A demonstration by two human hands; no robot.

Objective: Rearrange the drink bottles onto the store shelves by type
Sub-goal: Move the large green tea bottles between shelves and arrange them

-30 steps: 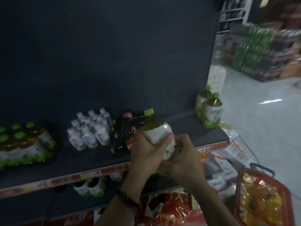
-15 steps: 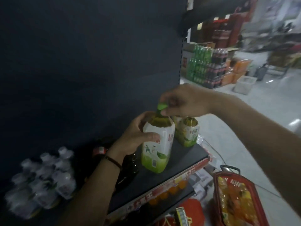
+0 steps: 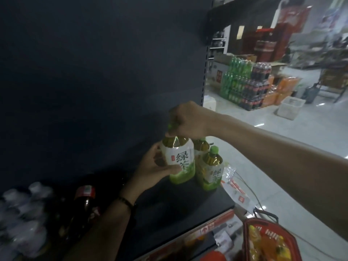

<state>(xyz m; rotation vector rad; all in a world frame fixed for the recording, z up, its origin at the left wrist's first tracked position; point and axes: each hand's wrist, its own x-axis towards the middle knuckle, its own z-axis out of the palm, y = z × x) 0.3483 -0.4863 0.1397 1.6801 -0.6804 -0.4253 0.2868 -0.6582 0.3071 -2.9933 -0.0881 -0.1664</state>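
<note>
A green tea bottle (image 3: pixel 179 160) with a white and green label stands upright on the dark shelf (image 3: pixel 169 210) near its right end. My left hand (image 3: pixel 153 168) wraps around its body from the left. My right hand (image 3: pixel 187 119) pinches its green cap from above. Two more green tea bottles stand right beside it: one (image 3: pixel 211 169) in front to the right, another (image 3: pixel 201 146) behind, partly hidden.
A dark cola bottle (image 3: pixel 84 206) with a red label and a pack of pale small bottles (image 3: pixel 24 219) sit at the shelf's left. A red shopping basket (image 3: pixel 267 242) holding orange drinks is below right. Stacked soda packs (image 3: pixel 246 85) stand across the aisle floor.
The bottle went from being held in front of the shelf to standing at its right end by the other green teas. My right hand shifted from its base to its cap.
</note>
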